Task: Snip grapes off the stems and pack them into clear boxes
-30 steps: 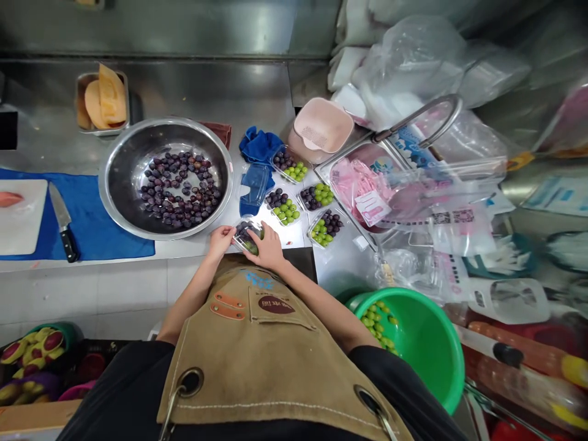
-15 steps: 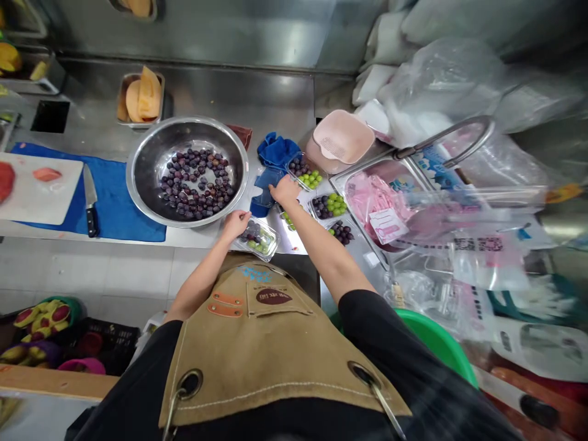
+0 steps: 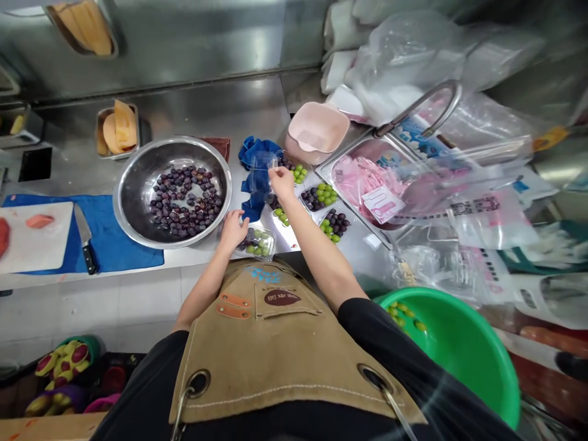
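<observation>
Clear rectangular plastic lid (image 3: 263,170): located before the crumpled blue cloth (image 3: 251,210), long axis pointing away from the counter's (image 3: 257,104) near edge. Right hand (image 3: 282,182) nearer, fingers pinched on the lid's right side. Clear plastic box of purple and green grapes (image 3: 258,242): at the near edge, nearward and slightly left of those fingers, lengthwise along it. Left hand (image 3: 233,229) at the box's left end, fingers bent; grip cannot be told

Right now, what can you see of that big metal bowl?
The big metal bowl is round, wide and shiny, silver like steel, with a narrow rim. It sits upright, partly over a blue cloth. Dark purple grapes lie scattered across its bottom, bare metal showing between them. The left hand is near its rim; whether they touch is unclear.
</observation>
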Demonstrator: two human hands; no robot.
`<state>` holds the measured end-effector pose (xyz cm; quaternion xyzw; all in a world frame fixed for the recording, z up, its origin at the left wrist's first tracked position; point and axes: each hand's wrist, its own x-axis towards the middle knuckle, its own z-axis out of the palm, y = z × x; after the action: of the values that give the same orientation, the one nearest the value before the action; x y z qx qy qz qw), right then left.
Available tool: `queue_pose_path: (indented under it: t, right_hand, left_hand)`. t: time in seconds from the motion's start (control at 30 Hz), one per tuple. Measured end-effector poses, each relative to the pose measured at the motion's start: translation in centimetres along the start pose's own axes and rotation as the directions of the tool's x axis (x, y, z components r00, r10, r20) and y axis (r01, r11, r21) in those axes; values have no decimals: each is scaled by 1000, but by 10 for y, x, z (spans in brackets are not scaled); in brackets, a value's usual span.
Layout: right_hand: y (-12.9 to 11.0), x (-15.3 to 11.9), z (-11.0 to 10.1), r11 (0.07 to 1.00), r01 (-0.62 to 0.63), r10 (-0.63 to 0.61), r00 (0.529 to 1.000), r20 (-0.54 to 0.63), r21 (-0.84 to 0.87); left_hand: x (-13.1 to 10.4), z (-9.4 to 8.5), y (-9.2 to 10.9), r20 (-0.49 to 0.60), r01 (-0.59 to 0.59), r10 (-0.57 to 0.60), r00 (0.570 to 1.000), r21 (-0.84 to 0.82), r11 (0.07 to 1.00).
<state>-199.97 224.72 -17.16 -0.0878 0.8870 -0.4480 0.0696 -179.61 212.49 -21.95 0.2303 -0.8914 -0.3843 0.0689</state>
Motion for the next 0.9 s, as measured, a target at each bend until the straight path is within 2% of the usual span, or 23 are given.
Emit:
queue_pose_path:
  t: [0.07,0.1,0.17,0.2,0.27,0.33,0.4,0.5,0.57,0.63,0.73,0.9]
  right_hand:
    - [12,-24,-27,997,78,-79,986,-145,-15]
    - [18,-39,-39,992,110,-121,970,-210,-62]
    - [27,-69,-51,967,140,-188,957,-223,-214]
    - [30,-82,-51,944,143,-198,967,-162,-298]
    - [34,-99,-41,890,162,-158,986,44,-426]
    - [36,-105,-26,859,185,-87,972,219,-478]
    - [40,-104,-17,853,186,-72,967,244,-487]
    - [48,-98,-23,836,128,-60,988,143,-534]
    - [53,-94,-33,823,91,5,986,167,-560]
    - [56,-92,-40,818,107,39,970,240,-565]
    - [62,-92,-47,809,197,-5,945,328,-554]
    - [79,-92,-60,775,407,-149,861,486,-483]
  left_hand:
    - [13,6,11,4,-82,82,997,-70,994]
    - [23,10,17,11,-86,88,996,-124,989]
    - [46,19,30,38,-35,45,998,-236,971]
    - [58,24,37,59,0,18,998,-280,960]
    - [82,34,49,120,52,-13,993,-329,943]
    - [99,42,59,190,78,-14,982,-330,941]
    - [111,48,65,247,85,-8,969,-304,949]
    - [120,53,65,295,95,-13,955,-264,960]
    - [123,54,62,325,124,-38,945,-248,961]
    - [124,53,57,374,174,-75,925,-241,955]
    - [118,47,47,465,257,-120,877,-244,935]
    - [101,39,34,549,362,-162,820,-278,890]
